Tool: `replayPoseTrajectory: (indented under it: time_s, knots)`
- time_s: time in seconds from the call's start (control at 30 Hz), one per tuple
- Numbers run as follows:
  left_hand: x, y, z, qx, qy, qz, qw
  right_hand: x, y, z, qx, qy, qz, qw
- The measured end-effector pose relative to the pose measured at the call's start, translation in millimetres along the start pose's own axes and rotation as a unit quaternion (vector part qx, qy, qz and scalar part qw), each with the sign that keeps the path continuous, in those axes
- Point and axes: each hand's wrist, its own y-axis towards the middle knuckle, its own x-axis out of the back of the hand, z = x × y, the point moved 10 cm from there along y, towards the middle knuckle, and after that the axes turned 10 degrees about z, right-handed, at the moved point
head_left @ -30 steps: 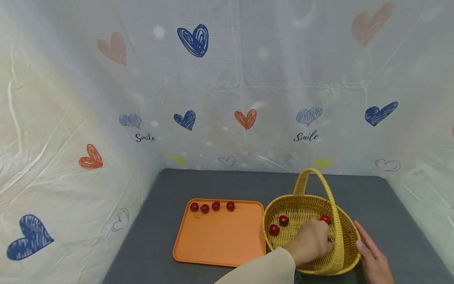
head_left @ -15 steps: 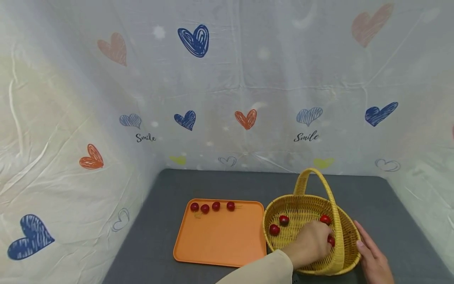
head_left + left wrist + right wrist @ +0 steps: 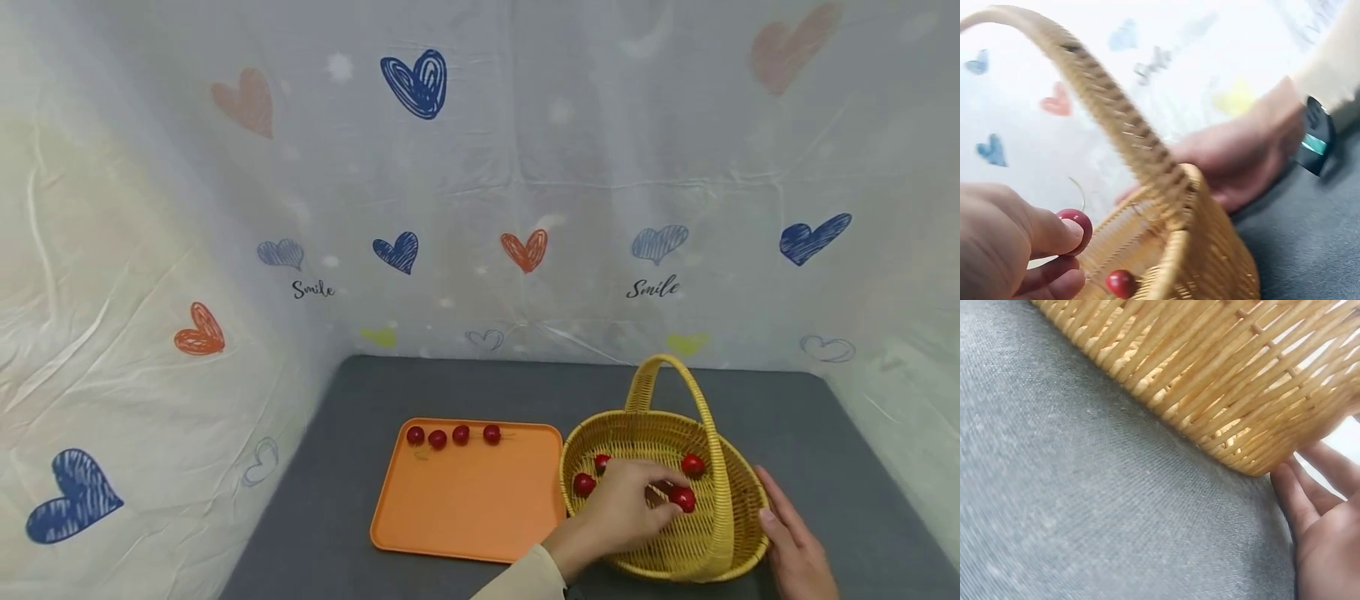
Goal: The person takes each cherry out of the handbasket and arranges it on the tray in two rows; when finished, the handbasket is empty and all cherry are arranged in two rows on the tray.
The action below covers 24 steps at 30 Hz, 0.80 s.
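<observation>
Inside the yellow wicker basket (image 3: 738,517), my left hand (image 3: 618,508) pinches a red cherry (image 3: 682,499) between thumb and fingers. The left wrist view shows this cherry (image 3: 1079,228) with its thin stem sticking up. Three other cherries lie in the basket: one (image 3: 693,465) under the handle and two at the left, of which one (image 3: 602,462) is partly hidden behind my hand. My right hand (image 3: 798,542) rests against the basket's right outer side. In the right wrist view, its extended fingers (image 3: 1297,494) touch the woven wall (image 3: 1210,381) near the tabletop.
An orange tray (image 3: 465,508) lies left of the basket, with several stemmed cherries (image 3: 461,434) in a row along its far edge. The basket's tall handle (image 3: 678,371) arches over it. A heart-patterned white curtain (image 3: 517,167) stands behind the grey tabletop (image 3: 315,517).
My left hand has moved left and turned, and the cherry it pinches has shifted left from beside the handle. My right hand stays at the basket's side.
</observation>
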Motion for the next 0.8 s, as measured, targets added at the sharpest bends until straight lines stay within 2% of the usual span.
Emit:
replayPoseTrajectory:
  time_s: [0.1,0.27,0.47,0.6,0.7,0.8]
  knots:
    - [13.0,-12.9,1.2,-0.014,-0.049,-0.028,0.9983,1.1,-1.0,1.6,0.001,-0.023,-0.004,0.9997]
    - [36.6,-37.2,6.9,-0.029,-0.117,-0.069,0.9903,1.7,-1.5,1.2,-0.009,-0.044,-0.007,0.9989]
    - [60.9,-70.9,21.1,-0.031,-0.162,-0.104,0.9808,2.3,-1.2,-3.4,-0.031,-0.034,-0.005,0.9989]
    - [74.9,-93.7,33.9,-0.02,-0.196,-0.124,0.9724,2.0,-0.3,-5.0,-0.017,-0.006,-0.001,0.9998]
    - [87.5,-113.1,45.7,-0.006,-0.2,-0.147,0.9686,1.5,0.1,-4.1,-0.006,0.002,-0.002,1.0]
    - [101.0,-133.6,58.4,-0.003,-0.203,-0.175,0.9633,2.3,0.1,-5.2,-0.019,0.002,-0.006,0.9998]
